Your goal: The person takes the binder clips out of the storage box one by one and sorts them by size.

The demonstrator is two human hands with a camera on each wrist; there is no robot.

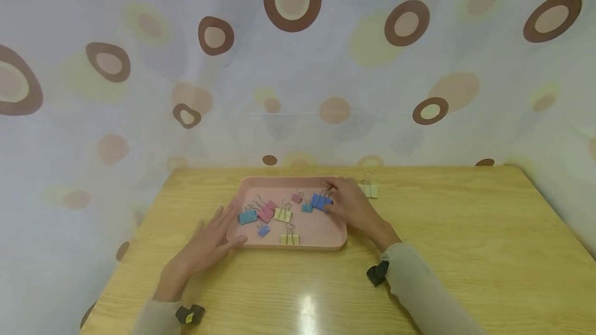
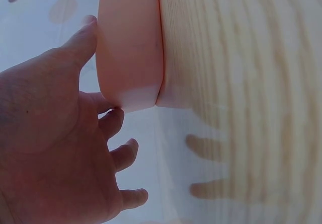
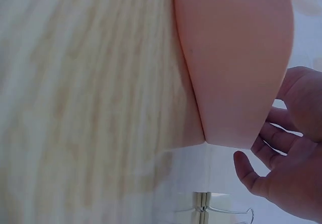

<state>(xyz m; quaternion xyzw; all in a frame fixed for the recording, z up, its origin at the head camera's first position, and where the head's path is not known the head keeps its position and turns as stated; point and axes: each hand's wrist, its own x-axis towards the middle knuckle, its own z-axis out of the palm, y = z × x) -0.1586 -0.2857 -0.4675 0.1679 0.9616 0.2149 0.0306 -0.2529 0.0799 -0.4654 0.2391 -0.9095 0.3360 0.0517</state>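
1. the left hand (image 1: 208, 239), fingers spread wide, touches the left end of a pink, rounded rectangular tray (image 1: 321, 231) on the wood-grain surface (image 1: 274, 278).
2. a yellow wire-handled binder clip (image 1: 289, 240) lies inside its near edge.
3. the right hand (image 1: 352, 206) is at a large blue binder clip (image 1: 319, 201) inside; whether it grips, i cannot tell.
4. a pale yellow binder clip (image 1: 371, 191) lies outside, right.

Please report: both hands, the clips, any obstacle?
Left hand at pink tray, left end. Right hand at large blue clip, grip unclear. Pale yellow clip outside tray, right. No obstacle seen.
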